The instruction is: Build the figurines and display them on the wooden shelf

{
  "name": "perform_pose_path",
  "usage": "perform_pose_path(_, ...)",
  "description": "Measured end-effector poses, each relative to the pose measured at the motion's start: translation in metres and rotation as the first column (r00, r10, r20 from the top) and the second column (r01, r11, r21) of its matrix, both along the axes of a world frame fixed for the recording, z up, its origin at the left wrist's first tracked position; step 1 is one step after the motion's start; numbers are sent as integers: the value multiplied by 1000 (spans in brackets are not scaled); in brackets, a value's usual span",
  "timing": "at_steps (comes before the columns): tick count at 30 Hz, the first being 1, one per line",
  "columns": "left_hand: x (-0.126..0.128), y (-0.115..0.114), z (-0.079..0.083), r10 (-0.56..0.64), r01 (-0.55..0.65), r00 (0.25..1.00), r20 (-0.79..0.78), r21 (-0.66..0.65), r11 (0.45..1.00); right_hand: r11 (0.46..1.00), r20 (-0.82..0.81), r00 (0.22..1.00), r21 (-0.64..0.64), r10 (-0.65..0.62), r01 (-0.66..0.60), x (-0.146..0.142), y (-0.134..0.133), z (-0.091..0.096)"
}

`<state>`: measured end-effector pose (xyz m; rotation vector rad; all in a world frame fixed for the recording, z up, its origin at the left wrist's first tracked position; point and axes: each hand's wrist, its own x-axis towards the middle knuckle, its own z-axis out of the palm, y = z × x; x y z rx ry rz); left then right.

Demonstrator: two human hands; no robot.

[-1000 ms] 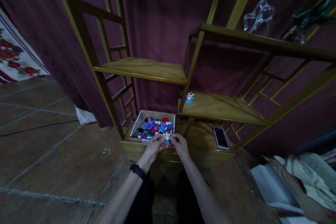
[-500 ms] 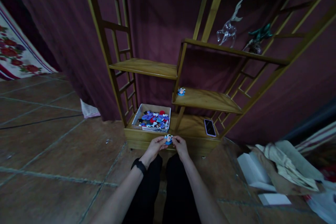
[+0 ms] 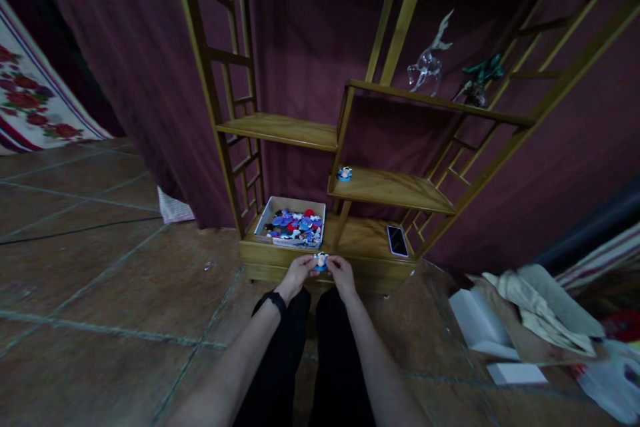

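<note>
The box [image 3: 300,204] sits at the left end of the cabinet's base [image 3: 363,237], its top open. It holds a jumbled heap of toys [image 3: 295,223], blue, purple, red, white and black, lying below the rim at the back; single pieces are too small to tell apart.

The figure [image 3: 321,260], on a round blue base, is held upright in front of the cabinet, just below the box's near right corner. The left hand [image 3: 299,271] pinches its left side and the right hand [image 3: 342,275] its right, both with fingers drawn in narrow. The forearms reach forward over the dark-clad legs [image 3: 290,340].

The box's front wall stands near the base's front edge. Just right of the box, a post [image 3: 343,223] rises to the middle shelf [image 3: 395,188], which juts over the back of the base. A second figure [image 3: 345,174], also on a blue base, stands at that shelf's left end, and its board runs on to the right.

A phone [image 3: 397,241] lies near the base's right end. The left shelf [image 3: 280,129] spans above the box. Higher right stand a glass animal [image 3: 427,70] and a green ornament [image 3: 480,77]. On the floor at right lie a white carton [image 3: 483,323] and cloth [image 3: 530,307].
</note>
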<state>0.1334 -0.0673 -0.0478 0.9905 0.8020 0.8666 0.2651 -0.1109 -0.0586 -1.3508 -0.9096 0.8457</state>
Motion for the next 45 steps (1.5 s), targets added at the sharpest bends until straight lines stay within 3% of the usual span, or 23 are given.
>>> perform_pose_path(7,3,-2,-1,60,-63,997,40,61,996,1000,6,1000,-22,4,-4,5,2,-4)
perform_pose_path(17,9,-6,-1,122,-111,992,-45,186,976,999,-19,1000,-35,19,-20,5,0,-1)
perform_pose_path(25,4,-4,7,25,-28,999,36,81,996,998,-14,1000,-62,5,-6,9,-1,5)
perform_pose_path(33,2,1,3,-12,11,998,63,23,1000,997,-50,999,-73,13,-17,6,-3,9)
perform_pose_path(39,6,1,2,31,-33,999,11,141,989,998,-75,997,-60,26,-31,6,-1,4)
perform_pose_path(45,8,-1,-3,73,-39,993,-92,330,943,998,-83,996,-48,34,-38,9,0,-1)
